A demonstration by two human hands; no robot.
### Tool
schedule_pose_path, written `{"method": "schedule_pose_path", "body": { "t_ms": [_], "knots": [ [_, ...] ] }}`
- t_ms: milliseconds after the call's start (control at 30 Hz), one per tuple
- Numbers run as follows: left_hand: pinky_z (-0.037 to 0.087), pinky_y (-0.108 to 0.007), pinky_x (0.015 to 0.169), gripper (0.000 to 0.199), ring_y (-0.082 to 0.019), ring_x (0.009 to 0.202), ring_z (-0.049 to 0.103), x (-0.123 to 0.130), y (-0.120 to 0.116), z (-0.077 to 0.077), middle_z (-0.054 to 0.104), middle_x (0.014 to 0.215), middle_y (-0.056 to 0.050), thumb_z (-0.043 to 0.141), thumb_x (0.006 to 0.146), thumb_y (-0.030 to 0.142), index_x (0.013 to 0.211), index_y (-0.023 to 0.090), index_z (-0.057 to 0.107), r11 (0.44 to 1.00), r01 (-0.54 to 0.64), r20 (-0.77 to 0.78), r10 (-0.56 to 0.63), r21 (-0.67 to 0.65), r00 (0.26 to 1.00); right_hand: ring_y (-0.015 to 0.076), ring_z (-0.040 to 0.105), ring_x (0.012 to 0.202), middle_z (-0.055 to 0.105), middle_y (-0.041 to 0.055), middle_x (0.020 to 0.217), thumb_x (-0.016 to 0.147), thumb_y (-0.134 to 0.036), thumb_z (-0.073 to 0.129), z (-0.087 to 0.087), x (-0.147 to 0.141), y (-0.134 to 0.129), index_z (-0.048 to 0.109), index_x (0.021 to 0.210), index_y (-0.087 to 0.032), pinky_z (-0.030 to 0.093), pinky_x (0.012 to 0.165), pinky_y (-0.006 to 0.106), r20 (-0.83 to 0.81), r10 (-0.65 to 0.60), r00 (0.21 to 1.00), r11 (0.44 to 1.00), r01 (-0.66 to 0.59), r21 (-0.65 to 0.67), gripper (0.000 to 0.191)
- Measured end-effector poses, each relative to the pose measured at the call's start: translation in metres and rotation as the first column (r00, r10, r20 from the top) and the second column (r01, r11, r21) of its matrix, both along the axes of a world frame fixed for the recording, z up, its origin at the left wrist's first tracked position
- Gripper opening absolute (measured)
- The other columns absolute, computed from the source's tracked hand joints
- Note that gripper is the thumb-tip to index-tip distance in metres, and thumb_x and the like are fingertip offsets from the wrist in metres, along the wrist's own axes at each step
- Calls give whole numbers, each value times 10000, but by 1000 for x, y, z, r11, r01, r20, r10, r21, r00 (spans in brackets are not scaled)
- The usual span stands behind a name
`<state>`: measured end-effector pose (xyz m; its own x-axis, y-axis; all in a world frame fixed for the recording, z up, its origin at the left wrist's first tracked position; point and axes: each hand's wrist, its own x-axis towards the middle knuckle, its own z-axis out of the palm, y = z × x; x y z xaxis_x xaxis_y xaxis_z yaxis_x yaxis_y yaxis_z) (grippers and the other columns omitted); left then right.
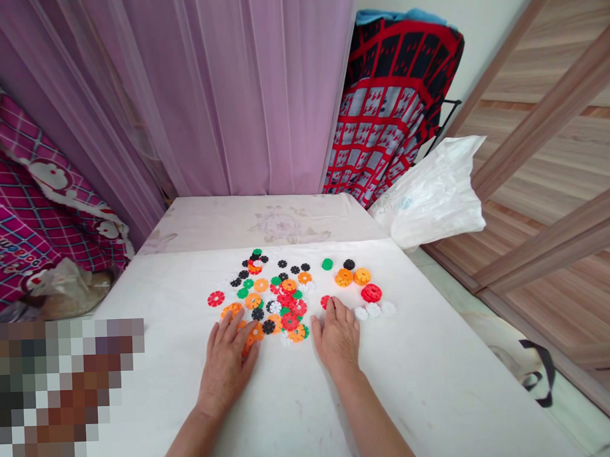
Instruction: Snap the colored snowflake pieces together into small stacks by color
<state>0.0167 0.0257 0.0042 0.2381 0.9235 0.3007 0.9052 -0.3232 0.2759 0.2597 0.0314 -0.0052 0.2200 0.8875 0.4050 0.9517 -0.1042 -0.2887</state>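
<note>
A loose spread of notched plastic discs in red, orange, green, black and white lies mid-table, with a red disc (pixel 216 298) at its left edge. My left hand (pixel 227 354) rests open, fingers spread over orange discs (pixel 232 312) at the near left of the spread. To the right, my right hand (pixel 337 334) lies palm down with fingers extended, its fingertips at a red disc (pixel 325 301). Beyond it sit sorted groups: an orange stack (pixel 343 277), a red stack (pixel 371 293), green discs (pixel 327 264), black discs (pixel 349 263) and white discs (pixel 373 310).
The table (pixel 430 384) has a white cover, with a floral cloth (pixel 225 221) at its far end. A white plastic bag (pixel 429 197) stands by the far right corner. Purple curtains (pixel 230 91) hang behind, and a wooden cabinet (pixel 547 160) is at the right.
</note>
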Motion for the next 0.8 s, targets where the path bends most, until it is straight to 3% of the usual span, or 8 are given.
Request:
{"method": "schedule_pose_path", "body": {
  "t_ms": [200,333,533,800],
  "knots": [
    [347,-558,1096,350,-308,1362,422,0,1,-2,512,1443,-85,460,913,350,1198,274,648,999,11,-9,-11,50,1000,246,517,1103,617,92,1228,876,-224,504,2,-5,1,636,1193,-202,404,902,371,-26,205,978,977,-203,69,344],
    [356,-561,1086,339,-309,1367,415,0,1,-3,507,1447,-84,466,913,343,1191,278,649,998,11,-3,-11,56,1000,242,526,1064,657,77,1174,838,-220,552,3,-8,12,620,1216,-196,430,877,362,-114,278,954,960,-274,51,385],
    [370,-563,1074,331,-313,1351,437,-1,2,-3,526,1429,-86,461,915,342,1174,275,655,997,18,-11,-17,69,1000,243,548,994,694,86,1077,806,-239,609,2,-13,24,619,1206,-165,439,877,370,-167,281,945,959,-280,31,407],
    [361,-566,1079,339,-318,1356,429,-1,2,-5,520,1434,-94,472,907,338,1185,271,654,997,23,-11,-22,70,1000,224,583,960,695,77,1037,782,-218,612,-4,-18,26,623,1171,-167,423,901,362,-183,283,942,958,-268,101,393]
  ]
}}
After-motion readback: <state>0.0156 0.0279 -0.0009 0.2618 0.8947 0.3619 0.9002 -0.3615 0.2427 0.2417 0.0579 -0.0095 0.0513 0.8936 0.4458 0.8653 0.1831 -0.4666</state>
